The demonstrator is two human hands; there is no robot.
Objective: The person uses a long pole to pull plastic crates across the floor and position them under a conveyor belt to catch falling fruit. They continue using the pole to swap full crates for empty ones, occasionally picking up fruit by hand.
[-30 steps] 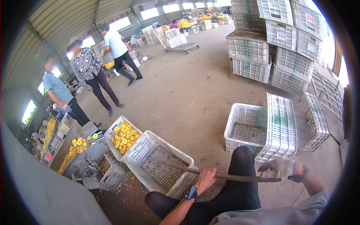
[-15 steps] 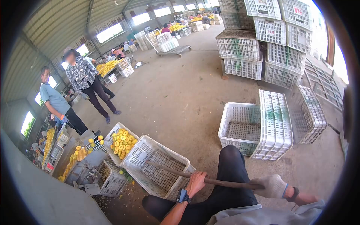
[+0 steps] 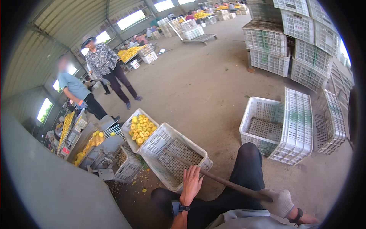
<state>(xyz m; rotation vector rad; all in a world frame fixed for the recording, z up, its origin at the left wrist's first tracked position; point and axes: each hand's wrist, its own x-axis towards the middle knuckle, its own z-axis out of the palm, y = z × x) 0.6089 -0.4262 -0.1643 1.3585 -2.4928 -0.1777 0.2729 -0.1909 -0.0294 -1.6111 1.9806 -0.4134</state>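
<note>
My right hand (image 3: 280,202), in a white work glove, grips the near end of a long dark rod (image 3: 217,178). The rod slants up and left across my black-trousered knee, and its far tip lies inside an empty white plastic crate (image 3: 173,154). My bare left hand (image 3: 190,184), with a watch on the wrist, lies on the rod with its fingers stretched flat and loose rather than wrapped around it. Beside the empty crate stands a smaller crate of yellow fruit pieces (image 3: 139,129).
A metal processing machine (image 3: 97,150) with yellow fruit on it stands at left; bits litter the floor. Two people (image 3: 108,70) stand beyond it. Empty white crates (image 3: 293,128) lie at right, and tall crate stacks (image 3: 293,38) rise behind. A flatbed cart (image 3: 194,32) stands far off.
My left hand has loosened from a grip to flat fingers on the rod. The rod tilted steeper, and my right hand dropped lower. The view swung, shifting the people and crates rightward.
</note>
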